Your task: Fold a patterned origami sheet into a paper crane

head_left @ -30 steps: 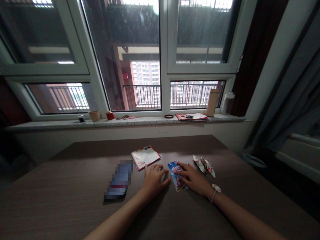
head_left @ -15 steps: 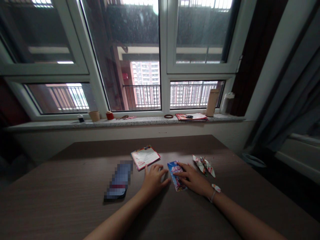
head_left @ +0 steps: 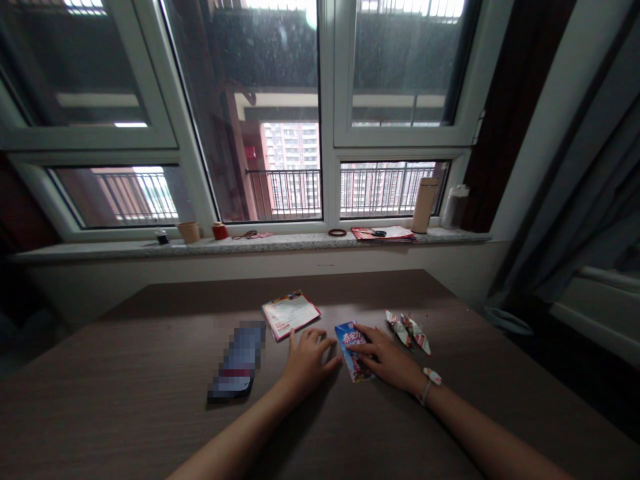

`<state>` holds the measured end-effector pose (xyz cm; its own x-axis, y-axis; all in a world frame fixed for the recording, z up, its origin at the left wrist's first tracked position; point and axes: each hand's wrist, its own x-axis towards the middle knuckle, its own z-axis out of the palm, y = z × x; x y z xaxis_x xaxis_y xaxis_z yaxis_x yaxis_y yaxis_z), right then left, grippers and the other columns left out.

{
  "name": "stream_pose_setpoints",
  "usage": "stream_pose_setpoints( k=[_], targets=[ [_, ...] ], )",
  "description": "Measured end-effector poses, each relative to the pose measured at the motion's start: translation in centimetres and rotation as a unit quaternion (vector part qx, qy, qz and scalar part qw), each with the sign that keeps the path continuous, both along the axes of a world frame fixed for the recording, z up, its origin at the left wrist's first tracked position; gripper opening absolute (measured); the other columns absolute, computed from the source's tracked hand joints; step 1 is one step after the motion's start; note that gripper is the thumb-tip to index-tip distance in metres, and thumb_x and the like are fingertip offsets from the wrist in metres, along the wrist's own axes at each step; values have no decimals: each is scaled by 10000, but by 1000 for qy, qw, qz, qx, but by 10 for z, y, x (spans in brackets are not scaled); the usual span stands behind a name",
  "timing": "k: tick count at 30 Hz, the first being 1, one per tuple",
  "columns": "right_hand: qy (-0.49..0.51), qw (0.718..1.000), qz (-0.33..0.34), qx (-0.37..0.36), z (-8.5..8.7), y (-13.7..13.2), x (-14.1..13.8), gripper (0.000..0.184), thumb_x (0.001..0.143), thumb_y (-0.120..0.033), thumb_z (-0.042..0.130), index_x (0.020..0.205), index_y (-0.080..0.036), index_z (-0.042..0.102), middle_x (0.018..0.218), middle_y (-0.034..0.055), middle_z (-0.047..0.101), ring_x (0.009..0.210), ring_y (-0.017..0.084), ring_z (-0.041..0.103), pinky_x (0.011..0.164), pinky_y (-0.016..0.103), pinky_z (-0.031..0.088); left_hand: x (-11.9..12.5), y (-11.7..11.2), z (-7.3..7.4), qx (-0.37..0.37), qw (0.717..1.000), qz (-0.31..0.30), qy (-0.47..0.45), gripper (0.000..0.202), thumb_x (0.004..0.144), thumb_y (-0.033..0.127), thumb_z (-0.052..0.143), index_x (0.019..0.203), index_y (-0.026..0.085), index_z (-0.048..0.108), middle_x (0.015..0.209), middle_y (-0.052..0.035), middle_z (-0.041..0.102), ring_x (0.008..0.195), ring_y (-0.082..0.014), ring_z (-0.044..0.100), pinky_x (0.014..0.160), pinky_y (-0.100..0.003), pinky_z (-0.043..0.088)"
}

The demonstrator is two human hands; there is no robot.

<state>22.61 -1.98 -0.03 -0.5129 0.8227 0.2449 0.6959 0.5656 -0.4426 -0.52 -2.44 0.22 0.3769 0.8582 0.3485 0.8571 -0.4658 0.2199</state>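
A blue printed paper (head_left: 349,342) with pink and white lettering lies on the brown table, its long side running away from me. My right hand (head_left: 387,355) rests over its right side, fingers spread and lying flat on it. Just left of the paper, my left hand (head_left: 311,359) sits on the table with its fingers apart and curved, holding nothing. Beyond the left hand lies a stack of white sheets (head_left: 291,315) with red edges. Folded paper pieces (head_left: 409,331), white with red and green print, lie past my right hand.
A phone (head_left: 237,363), blurred out, lies on the table (head_left: 125,400) at left. On the stone windowsill (head_left: 295,242) stand a paper cup (head_left: 189,232), a red spool (head_left: 219,231), a tan flask (head_left: 425,205) and a clear bottle (head_left: 455,207). Scissors (head_left: 379,233) lie on red papers there.
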Motion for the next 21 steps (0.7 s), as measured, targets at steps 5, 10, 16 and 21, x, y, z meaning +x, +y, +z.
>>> stream_pose_setpoints(
  k=[5, 10, 16, 21],
  targets=[
    [-4, 1000, -6, -5, 2, -2, -1, 351, 908, -265, 520, 1229, -365, 621, 1516, 34, 364, 1399, 247, 318, 1171, 501, 156, -1, 2, -3, 8, 1000, 1, 1, 307, 819, 418, 657, 1109, 319, 647, 1220, -47, 605, 1185, -291, 502, 1075, -678, 150],
    [2, 1000, -8, -7, 2, -2, -1, 345, 901, -262, 529, 1214, -362, 633, 1513, 31, 369, 1395, 251, 324, 1171, 505, 158, -1, 2, -4, 9, 1000, 0, 0, 319, 821, 430, 650, 1120, 318, 642, 1223, -53, 600, 1186, -286, 492, 1081, -658, 145],
    [0, 1000, -11, -3, 2, -1, -1, 338, 893, -267, 542, 1203, -361, 642, 1503, 37, 384, 1390, 254, 334, 1168, 506, 162, 1, 0, -1, -1, 1000, -6, 18, 371, 850, 395, 617, 1220, 399, 597, 1282, -47, 580, 1229, -308, 454, 1074, -686, 137],
    [-14, 1000, -15, 0, 4, -2, -2, 329, 897, -281, 542, 1200, -357, 646, 1492, 46, 401, 1379, 253, 352, 1166, 492, 179, 0, 2, 1, -31, 999, -27, 28, 342, 887, 397, 564, 1228, 421, 577, 1411, 7, 511, 1309, -352, 376, 1050, -750, 90]
  ],
)
